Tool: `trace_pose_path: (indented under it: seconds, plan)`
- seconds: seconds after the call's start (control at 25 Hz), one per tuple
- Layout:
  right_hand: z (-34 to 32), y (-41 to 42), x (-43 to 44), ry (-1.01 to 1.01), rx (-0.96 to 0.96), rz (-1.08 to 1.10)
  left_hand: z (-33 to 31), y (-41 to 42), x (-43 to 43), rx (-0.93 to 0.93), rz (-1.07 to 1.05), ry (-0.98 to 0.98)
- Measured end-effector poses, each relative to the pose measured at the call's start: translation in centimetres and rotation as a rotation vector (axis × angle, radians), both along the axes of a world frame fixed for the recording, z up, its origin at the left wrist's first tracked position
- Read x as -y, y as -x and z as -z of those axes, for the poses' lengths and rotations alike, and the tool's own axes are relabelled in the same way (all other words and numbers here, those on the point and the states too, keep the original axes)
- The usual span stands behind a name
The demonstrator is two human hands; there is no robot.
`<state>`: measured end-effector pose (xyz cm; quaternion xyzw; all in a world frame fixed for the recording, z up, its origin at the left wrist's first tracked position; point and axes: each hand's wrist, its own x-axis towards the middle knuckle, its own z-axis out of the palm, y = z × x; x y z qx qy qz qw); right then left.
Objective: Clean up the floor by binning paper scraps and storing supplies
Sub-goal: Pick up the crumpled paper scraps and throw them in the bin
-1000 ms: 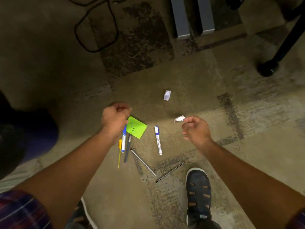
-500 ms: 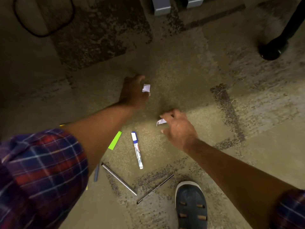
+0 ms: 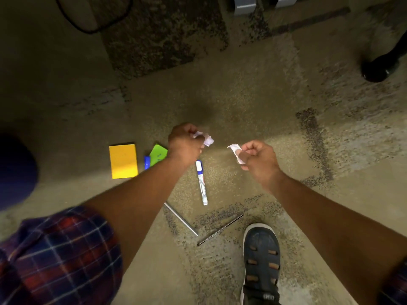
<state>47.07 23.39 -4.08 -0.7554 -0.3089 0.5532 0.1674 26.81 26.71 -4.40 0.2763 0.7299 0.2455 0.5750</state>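
Two tones of carpet [image 3: 242, 102] cover the floor, olive-tan with a dark speckled patch [image 3: 163, 40] at the top. A black cable [image 3: 92, 29] loops at the top left, grey metal legs [image 3: 244, 4] stand at the top edge, and a black chair foot [image 3: 377, 70] sits at the far right. On the carpet lie a yellow pad [image 3: 123, 160], a green note [image 3: 158, 154], a blue pen [image 3: 147, 162] partly under the left arm, a white marker [image 3: 202, 183], a silver rod [image 3: 181, 219] and a black rod [image 3: 220, 230]. A shoe [image 3: 261, 256] stands beside the black rod.

The left hand [image 3: 185, 146] is curled, pinching a crumpled scrap [image 3: 206, 138] in its fingertips above the marker. The right hand [image 3: 259, 161], also curled, pinches a second scrap [image 3: 235, 150] between thumb and fingers.

Half a second ago the left hand was stretched forward to its scrap on the carpet; now it has drawn back with the scrap lifted. The right hand kept its scrap throughout. The pad has come into view.
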Motion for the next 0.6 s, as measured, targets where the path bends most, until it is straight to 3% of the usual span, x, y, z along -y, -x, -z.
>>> trace_pose_path:
  seconds: [0.24, 0.6]
  plan:
    - [-7.4, 7.1, 0.8, 0.087, -0.205, 0.232, -7.4, 5.1, 4.0, 0.19, -0.358, 0.023]
    - [-16.0, 22.3, 1.8, -0.042, -0.254, 0.111, -17.9, 18.7, 9.3, 0.202, -0.591, -0.032]
